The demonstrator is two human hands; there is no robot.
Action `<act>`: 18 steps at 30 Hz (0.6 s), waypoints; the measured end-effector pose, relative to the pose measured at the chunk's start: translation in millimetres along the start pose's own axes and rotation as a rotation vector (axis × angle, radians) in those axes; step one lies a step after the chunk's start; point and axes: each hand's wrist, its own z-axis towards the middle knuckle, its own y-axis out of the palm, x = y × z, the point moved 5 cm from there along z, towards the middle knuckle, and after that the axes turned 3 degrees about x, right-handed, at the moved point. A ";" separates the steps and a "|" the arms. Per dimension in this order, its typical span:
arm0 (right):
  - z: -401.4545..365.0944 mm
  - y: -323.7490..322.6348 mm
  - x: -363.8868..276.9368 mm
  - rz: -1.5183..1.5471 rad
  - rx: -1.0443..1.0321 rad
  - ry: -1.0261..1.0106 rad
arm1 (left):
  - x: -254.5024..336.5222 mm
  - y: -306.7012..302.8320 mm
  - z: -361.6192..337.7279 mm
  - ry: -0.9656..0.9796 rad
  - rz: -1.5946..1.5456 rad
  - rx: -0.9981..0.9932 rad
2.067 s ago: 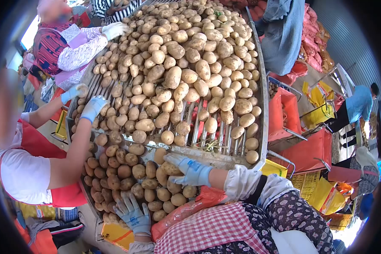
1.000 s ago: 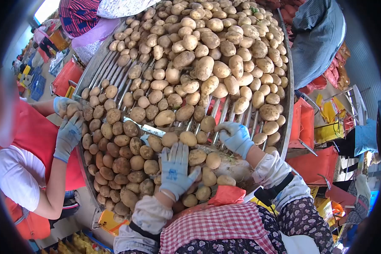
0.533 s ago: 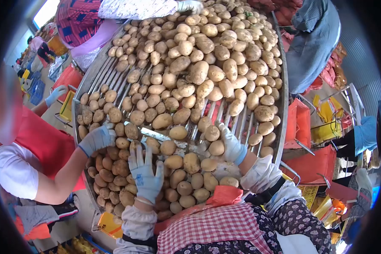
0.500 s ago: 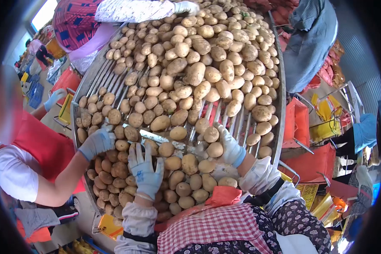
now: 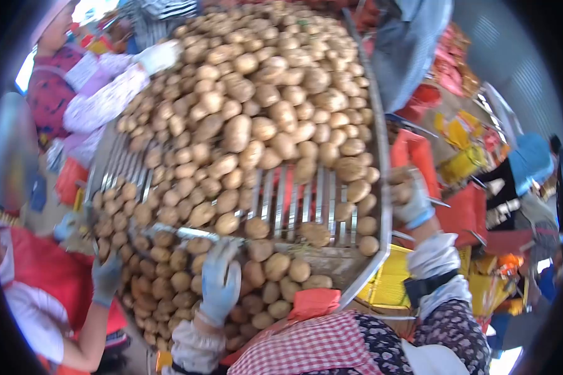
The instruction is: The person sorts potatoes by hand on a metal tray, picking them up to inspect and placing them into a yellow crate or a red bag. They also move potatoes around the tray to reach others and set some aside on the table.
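Observation:
My left hand (image 5: 220,281), in a white and blue work glove, rests on the near potatoes (image 5: 276,267) with its fingers stretched out. My right hand (image 5: 414,203), gloved alike, is out past the right metal edge of the sorting table (image 5: 381,244). Its fingers are curled round a potato (image 5: 401,187), partly blurred by motion. A single larger potato (image 5: 314,234) lies on the slatted bars (image 5: 281,200) between my hands. Beyond it spreads a big heap of potatoes (image 5: 256,94).
Yellow crates (image 5: 388,278) and red crates (image 5: 460,215) stand to the right of the table. At the left, a co-worker's gloved hand (image 5: 106,278) is by the table edge. Another co-worker's glove (image 5: 159,56) touches the heap at the far left.
My right hand has moved from the bars out over the right edge, now with a potato. My left hand stays on the near potatoes. The view has turned right; the left co-worker's hand has drawn back.

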 end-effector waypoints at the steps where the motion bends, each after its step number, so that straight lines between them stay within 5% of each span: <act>1: 23.4 -37.6 -22.8 0.321 -0.116 0.026 | -15.4 -10.2 14.2 -0.034 0.110 0.091; 2: 25.5 -63.1 -47.9 0.244 0.404 -0.193 | -38.1 -14.2 28.1 -0.028 0.231 0.151; 3: 50.9 -138.6 -65.3 -0.105 0.131 -0.358 | -60.2 -16.9 41.7 -0.011 0.343 0.204; 5: 18.1 -116.4 -91.7 -0.386 1.040 -0.426 | -90.4 -21.0 67.0 -0.157 0.607 0.175; 6: 27.7 -113.2 -82.9 -0.387 1.020 -0.420 | -111.0 -8.5 68.6 -0.156 0.693 0.112; 8: 37.1 -98.5 -59.6 -0.630 0.641 -0.686 | -105.0 13.1 65.9 -0.237 0.737 -0.086; 11: 20.2 33.3 15.5 -0.720 0.158 -0.651 | -59.6 22.4 39.1 -0.103 0.516 -0.091; 12: 12.9 67.2 37.2 -0.810 0.004 -0.634 | -40.2 16.1 28.9 -0.035 0.410 -0.075; 13: 5.2 96.3 64.0 -0.723 -0.143 -0.321 | -28.2 11.4 23.8 0.038 0.302 -0.063; 14: -3.6 136.7 77.5 -0.856 -0.234 -0.337 | -35.0 8.2 22.1 0.040 0.305 -0.067; 16: 3.5 173.7 114.1 -1.284 -0.356 -0.543 | -64.9 8.0 11.2 -0.250 0.049 -0.261; 18: -2.0 203.1 159.9 -1.445 -0.451 -0.547 | -61.7 -17.1 57.7 -0.191 0.356 -0.088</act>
